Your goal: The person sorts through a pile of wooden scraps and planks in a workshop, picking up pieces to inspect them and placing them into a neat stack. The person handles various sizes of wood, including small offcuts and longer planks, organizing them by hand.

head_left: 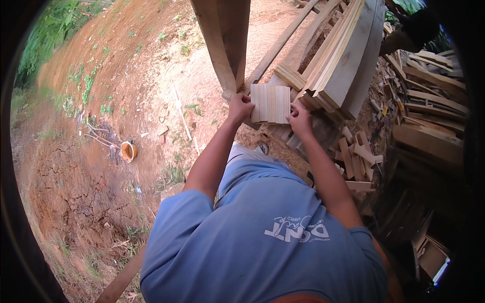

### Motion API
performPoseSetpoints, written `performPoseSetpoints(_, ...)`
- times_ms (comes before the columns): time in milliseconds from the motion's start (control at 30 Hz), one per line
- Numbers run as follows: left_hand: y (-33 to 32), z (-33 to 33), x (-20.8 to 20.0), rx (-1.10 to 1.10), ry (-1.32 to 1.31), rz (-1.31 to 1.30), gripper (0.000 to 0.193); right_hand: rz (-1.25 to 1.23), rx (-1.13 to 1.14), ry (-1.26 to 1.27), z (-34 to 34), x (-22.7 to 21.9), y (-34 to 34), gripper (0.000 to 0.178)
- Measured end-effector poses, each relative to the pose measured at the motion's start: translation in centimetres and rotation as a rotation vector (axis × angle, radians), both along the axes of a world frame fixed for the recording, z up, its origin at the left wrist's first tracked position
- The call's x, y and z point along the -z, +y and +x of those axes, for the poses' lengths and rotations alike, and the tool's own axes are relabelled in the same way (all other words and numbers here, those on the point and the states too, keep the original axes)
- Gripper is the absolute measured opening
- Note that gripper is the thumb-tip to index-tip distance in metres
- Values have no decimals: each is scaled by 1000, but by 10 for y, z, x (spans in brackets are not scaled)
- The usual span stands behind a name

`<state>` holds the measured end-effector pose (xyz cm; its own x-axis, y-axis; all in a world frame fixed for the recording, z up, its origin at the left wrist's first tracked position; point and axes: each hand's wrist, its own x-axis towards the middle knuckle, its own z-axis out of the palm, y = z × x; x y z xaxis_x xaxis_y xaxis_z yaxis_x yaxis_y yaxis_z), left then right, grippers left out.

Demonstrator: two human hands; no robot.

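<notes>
Squarely between the two hands sits a flat, near-square set of pale, narrow wooden strips [271,104], lined up side by side. The left hand [240,107] pinches its left edge, and the right hand [300,120] grips the lower part of its right edge, so both are closed on it. Just beyond the left hand stands a thick brown wooden post [222,43]. To the right of the strips, near the right hand, lies a stack of long, pale sawn boards [337,58]. Below that stack is a heap of short wooden offcuts [356,155]. Well apart, at left, a round orange container [128,151] rests on reddish bare ground [101,177].
</notes>
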<state>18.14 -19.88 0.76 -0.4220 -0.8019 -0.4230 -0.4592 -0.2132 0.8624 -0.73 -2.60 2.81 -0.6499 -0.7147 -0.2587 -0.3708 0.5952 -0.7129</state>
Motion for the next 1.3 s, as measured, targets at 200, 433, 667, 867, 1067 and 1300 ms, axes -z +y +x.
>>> performPoseSetpoints(200,1,2,1,-11,36,46,26,-43,14,31,11,-8,0,46)
performPoseSetpoints(433,1,1,0,-8,14,5,24,-78,6,100,10,4,4,49)
performPoseSetpoints(667,-4,7,13,13,-26,-40,26,-180,20,135,18,5,5,47)
performPoseSetpoints(867,-7,3,17,51,-39,-28,24,-211,39,146,16,8,6,45)
performPoseSetpoints(1067,-7,2,-3,77,-71,-50,23,-180,34,71,15,3,8,41)
performPoseSetpoints(1300,-19,19,20,86,-148,-232,25,-179,-54,26,16,-43,45,45)
